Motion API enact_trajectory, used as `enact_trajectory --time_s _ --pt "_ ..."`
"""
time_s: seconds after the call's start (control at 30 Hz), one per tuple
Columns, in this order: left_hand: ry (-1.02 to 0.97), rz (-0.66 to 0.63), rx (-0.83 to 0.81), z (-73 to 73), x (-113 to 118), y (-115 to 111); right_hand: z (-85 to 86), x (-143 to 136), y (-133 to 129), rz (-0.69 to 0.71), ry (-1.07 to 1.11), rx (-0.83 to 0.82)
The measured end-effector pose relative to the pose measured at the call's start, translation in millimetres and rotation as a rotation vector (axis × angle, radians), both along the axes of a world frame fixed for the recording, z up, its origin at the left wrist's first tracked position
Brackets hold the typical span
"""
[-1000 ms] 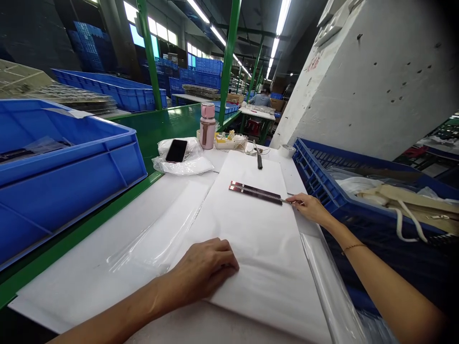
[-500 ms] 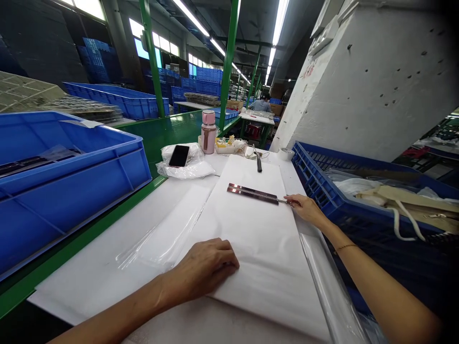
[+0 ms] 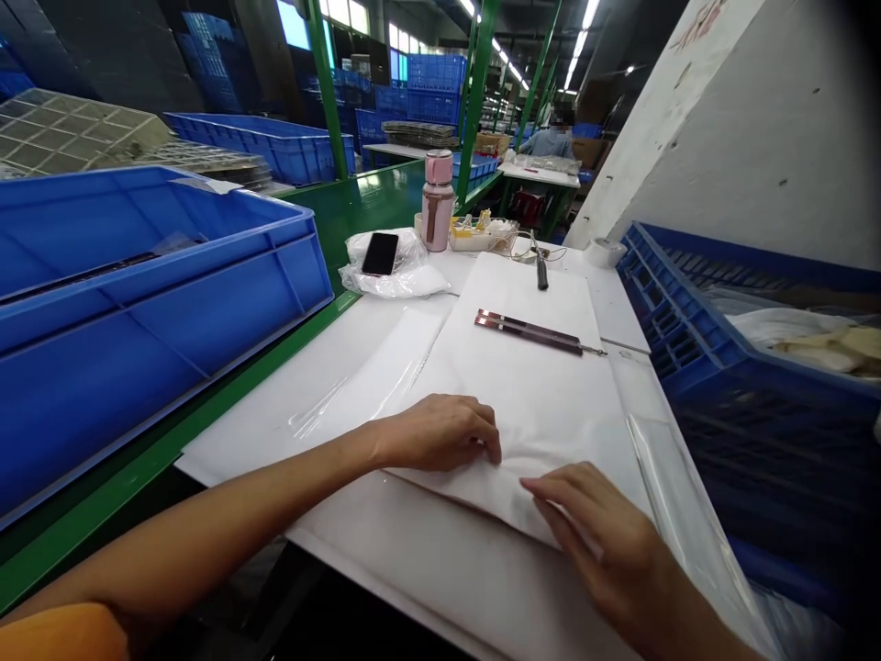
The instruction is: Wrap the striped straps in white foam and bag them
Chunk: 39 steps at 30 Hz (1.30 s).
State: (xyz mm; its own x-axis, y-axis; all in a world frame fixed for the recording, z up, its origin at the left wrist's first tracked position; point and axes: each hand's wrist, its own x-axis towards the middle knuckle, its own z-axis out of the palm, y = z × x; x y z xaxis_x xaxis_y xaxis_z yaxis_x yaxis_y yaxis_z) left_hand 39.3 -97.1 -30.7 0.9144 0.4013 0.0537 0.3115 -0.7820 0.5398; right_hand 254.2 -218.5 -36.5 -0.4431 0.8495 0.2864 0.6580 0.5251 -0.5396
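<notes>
My left hand (image 3: 447, 433) rests on the near part of a white sheet (image 3: 543, 395), its fingers curled down onto the surface; whether they pinch the sheet is hard to make out. To its right, my right hand (image 3: 598, 523) is at the sheet's near edge, thumb and fingers apart, with nothing held. Beyond both hands a dark, narrow strip (image 3: 529, 331) with reddish marks at its left end lies on the sheet. A thin metal piece sticks out of its right end. Farther back on the sheet lies a tool with a dark handle (image 3: 541, 274).
A large blue bin (image 3: 227, 317) stands at the left, a blue crate (image 3: 716, 340) at the right. At the back are a phone (image 3: 381, 254) on plastic wrap, a pink bottle (image 3: 439, 207) and a tape roll (image 3: 606, 252). A person (image 3: 549, 140) is in the distance.
My right hand has let go of the strip's metal end and come back to the sheet's near edge, beside my left hand. The view has shifted right and down.
</notes>
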Motion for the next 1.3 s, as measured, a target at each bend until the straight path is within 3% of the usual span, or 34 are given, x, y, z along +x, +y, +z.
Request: enact_trajectory --time_s 0.17,0.33,0.87,1.0,1.2,1.3 --pt "-0.014 0.028 -0.002 -2.3 2.7 1.1 -6.8 -34.8 4.9 0.009 -0.036 0.131" --pt "-0.021 0.04 0.0 -3.1 -0.4 0.1 -9.6 -50.4 12.2 -0.003 -0.12 0.241" --pt "-0.021 0.039 -0.033 -2.1 -2.8 2.3 -8.5 -55.6 11.1 0.006 -0.136 0.323" --pt "-0.02 0.043 -0.012 -2.0 -3.1 1.5 -6.8 -62.7 12.3 0.006 -0.217 0.31" --pt "-0.014 0.06 -0.006 -4.3 -1.3 0.6 -12.5 -65.6 14.8 -0.015 -0.353 0.414" --pt "-0.029 0.06 -0.082 -0.2 -4.1 5.3 -10.7 -62.5 16.8 -0.029 -0.419 0.448"
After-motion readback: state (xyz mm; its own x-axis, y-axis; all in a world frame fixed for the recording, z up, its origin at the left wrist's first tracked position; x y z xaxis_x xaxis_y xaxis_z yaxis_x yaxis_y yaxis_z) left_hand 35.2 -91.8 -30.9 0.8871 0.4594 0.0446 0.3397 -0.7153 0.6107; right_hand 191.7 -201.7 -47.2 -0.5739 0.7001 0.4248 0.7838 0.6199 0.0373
